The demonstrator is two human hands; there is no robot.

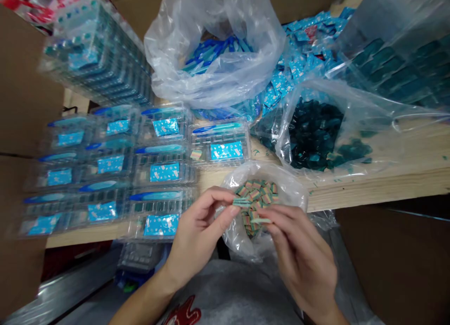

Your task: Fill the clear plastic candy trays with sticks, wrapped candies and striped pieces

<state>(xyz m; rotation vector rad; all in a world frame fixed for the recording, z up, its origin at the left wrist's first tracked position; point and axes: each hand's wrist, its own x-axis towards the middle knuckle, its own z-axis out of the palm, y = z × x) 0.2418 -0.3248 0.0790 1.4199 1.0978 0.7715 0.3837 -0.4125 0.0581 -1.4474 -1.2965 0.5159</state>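
Observation:
My left hand (200,226) pinches a small striped eraser (242,202) between thumb and fingers. My right hand (298,250) pinches another thin striped eraser (260,220) at its fingertips. Both hands hover over a small clear plastic bag (291,189) filled with several striped erasers (258,194), which rests at the front edge of the wooden table (386,184). An open clear plastic case (220,142) with a blue pen, a blue packet and one eraser lies just beyond the bag.
Several filled clear cases (105,170) cover the table's left side, with a stack of them (94,53) behind. Large clear bags hold blue pens (214,48), dark green pieces (316,133) and trays (404,58). Loose blue packets (295,67) are piled at the back. Cardboard (21,81) stands at left.

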